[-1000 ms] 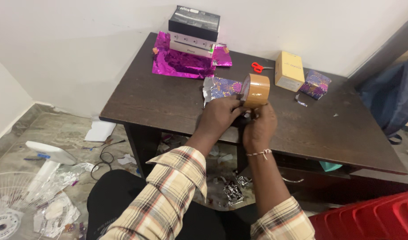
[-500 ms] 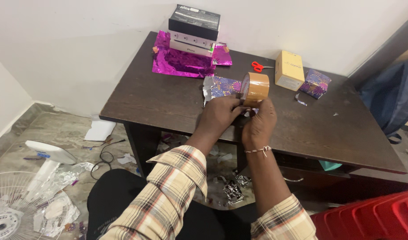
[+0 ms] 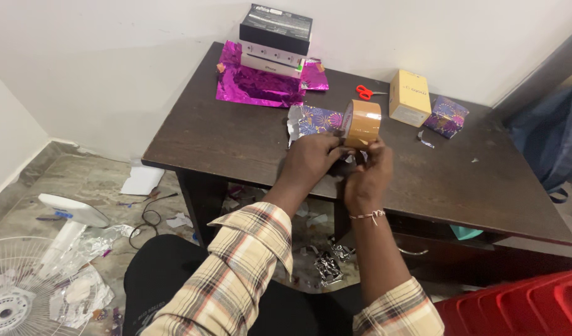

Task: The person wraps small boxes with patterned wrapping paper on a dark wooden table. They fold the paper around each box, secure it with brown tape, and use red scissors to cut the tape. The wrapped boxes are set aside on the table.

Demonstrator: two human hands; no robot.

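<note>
A brown roll of packing tape is held upright above the dark wooden table, near its front edge, its lower part gripped between both hands. The left hand is closed at the roll's lower left edge, fingers pinched together there; the right hand is wrapped under the roll's right side, with a thin bracelet seen at the wrist. Whether a loose end of tape is pinched cannot be told.

Just behind the roll, a small sheet of patterned purple and blue foil wrapping paper lies flat on the table. Farther back, a crumpled magenta foil sheet is spread under a stack of a black box and a white box by the wall. To the right, red-handled scissors, a yellow cardboard box and a small parcel wrapped in patterned foil are set well apart from the hands. A white fan lies on the floor at the left
</note>
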